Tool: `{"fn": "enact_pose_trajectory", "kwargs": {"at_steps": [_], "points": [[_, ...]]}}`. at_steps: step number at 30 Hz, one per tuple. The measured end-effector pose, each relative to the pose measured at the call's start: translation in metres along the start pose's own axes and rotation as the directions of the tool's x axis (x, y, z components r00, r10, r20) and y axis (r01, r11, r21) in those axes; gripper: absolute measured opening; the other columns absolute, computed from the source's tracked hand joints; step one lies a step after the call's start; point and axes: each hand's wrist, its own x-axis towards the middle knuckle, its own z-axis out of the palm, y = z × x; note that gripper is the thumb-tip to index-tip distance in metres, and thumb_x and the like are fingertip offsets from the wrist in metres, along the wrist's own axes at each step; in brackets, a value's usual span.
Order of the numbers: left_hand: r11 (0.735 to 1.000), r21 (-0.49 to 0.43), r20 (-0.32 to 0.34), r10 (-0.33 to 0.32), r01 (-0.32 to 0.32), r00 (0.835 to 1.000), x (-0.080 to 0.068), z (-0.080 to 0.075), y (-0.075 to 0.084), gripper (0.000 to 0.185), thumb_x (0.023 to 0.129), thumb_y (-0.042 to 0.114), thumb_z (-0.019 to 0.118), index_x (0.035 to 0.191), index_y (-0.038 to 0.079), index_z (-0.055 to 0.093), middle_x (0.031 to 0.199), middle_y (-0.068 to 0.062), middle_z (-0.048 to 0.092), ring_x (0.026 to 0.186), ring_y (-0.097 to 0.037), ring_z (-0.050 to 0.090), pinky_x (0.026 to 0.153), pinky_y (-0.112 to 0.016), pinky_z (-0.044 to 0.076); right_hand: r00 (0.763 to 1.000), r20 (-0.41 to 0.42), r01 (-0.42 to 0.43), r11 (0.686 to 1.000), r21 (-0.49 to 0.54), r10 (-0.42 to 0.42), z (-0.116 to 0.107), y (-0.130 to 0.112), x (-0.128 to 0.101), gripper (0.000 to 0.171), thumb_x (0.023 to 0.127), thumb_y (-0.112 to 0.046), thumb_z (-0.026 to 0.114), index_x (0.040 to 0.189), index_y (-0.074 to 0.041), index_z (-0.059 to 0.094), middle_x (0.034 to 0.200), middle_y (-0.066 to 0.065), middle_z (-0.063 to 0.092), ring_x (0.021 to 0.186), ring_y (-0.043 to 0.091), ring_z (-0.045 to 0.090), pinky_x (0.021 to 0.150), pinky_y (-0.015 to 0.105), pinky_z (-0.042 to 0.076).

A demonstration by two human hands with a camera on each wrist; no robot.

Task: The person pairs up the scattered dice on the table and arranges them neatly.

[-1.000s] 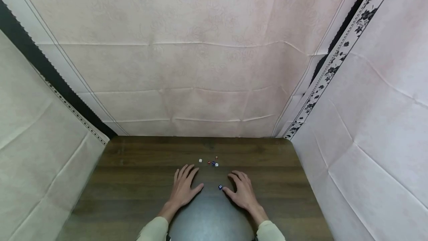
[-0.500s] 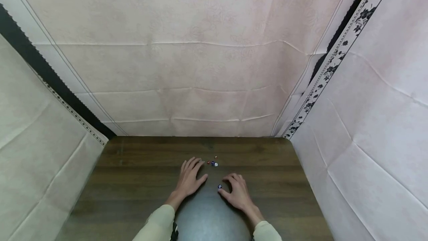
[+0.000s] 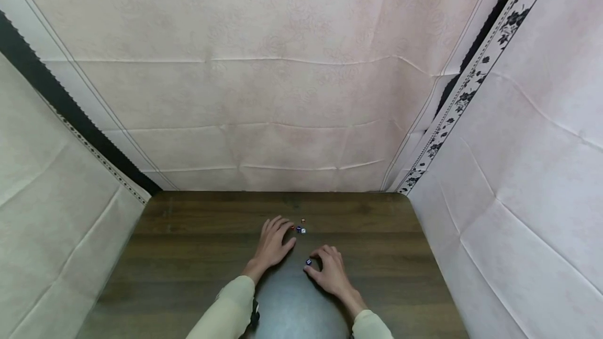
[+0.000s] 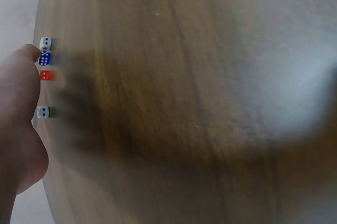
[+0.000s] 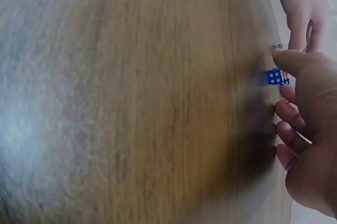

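Observation:
My left hand (image 3: 273, 245) reaches over the back of the table, fingers relaxed and spread, holding nothing. Its fingertips overlap a red die (image 4: 45, 75) in the head view. A white die (image 4: 43, 112) shows beside this hand in the left wrist view, hidden from the head view. Just to the right are a blue die (image 3: 299, 229) and another white die (image 3: 303, 230). Nearer to me, a second blue die (image 3: 308, 262) sits between the thumb and bent forefinger of my right hand (image 3: 332, 273), with a small gap beside the thumb in the right wrist view.
A small reddish die (image 3: 303, 220) lies behind the others. The brown wooden table (image 3: 202, 276) ends at a hanging pale cloth (image 3: 292, 161), with more cloth along both sides.
My left hand has moved forward and right, covering the leftmost white die in the head view. My right hand has slid slightly left, its thumb and forefinger coming round the near blue die.

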Motion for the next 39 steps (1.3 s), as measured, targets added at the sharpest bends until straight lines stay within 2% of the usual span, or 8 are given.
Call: {"fn": "enact_pose_trajectory", "kwargs": {"at_steps": [11,16,23,32,39], "points": [[0.998,0.054,0.065,0.014,-0.017,0.998,0.02,0.003,0.001,0.041,0.106,0.026,0.082,0.145,0.015,0.075,0.153,-0.01,0.071,0.16,-0.042,0.051,0.135,-0.073,0.029,0.999,-0.034,-0.001,1.0,0.004,0.001,0.001,-0.002,0.0,0.026,0.091,-0.028,0.096,0.106,-0.012,0.082,0.104,0.001,0.072,0.103,0.019,0.06,0.094,0.044,0.047],[0.997,0.073,0.082,0.022,-0.028,0.996,0.024,0.006,0.002,0.036,0.107,0.025,0.081,0.141,0.017,0.077,0.151,-0.01,0.073,0.158,-0.041,0.053,0.133,-0.074,0.032,0.999,-0.044,0.004,1.0,0.0,-0.004,0.002,-0.003,0.0,0.024,0.091,-0.027,0.097,0.104,-0.013,0.082,0.103,0.001,0.072,0.102,0.018,0.06,0.093,0.043,0.046],[0.998,0.067,0.135,0.008,-0.017,0.991,0.028,0.007,0.002,0.037,0.109,0.024,0.078,0.145,0.018,0.076,0.155,-0.011,0.07,0.159,-0.043,0.05,0.134,-0.075,0.028,0.999,-0.053,0.009,1.0,-0.003,-0.009,0.004,-0.001,0.001,0.023,0.09,-0.026,0.097,0.102,-0.014,0.082,0.102,0.0,0.071,0.101,0.018,0.06,0.092,0.042,0.046],[0.998,0.05,0.124,0.024,-0.031,0.992,0.033,0.011,0.001,0.034,0.107,0.02,0.079,0.141,0.016,0.078,0.152,-0.012,0.071,0.158,-0.045,0.05,0.132,-0.078,0.028,0.999,-0.052,0.001,1.0,-0.004,-0.001,0.006,0.001,0.001,0.021,0.091,-0.025,0.097,0.1,-0.014,0.082,0.102,-0.002,0.07,0.1,0.017,0.059,0.093,0.042,0.045],[0.998,0.068,0.137,-0.016,0.007,0.99,0.036,0.007,0.007,0.029,0.106,0.02,0.081,0.135,0.017,0.082,0.148,-0.01,0.074,0.154,-0.043,0.055,0.131,-0.075,0.031,0.998,-0.062,0.022,1.0,-0.018,-0.023,0.007,0.002,0.001,0.02,0.09,-0.022,0.098,0.1,-0.014,0.082,0.102,-0.002,0.07,0.098,0.015,0.058,0.093,0.042,0.046]]}}
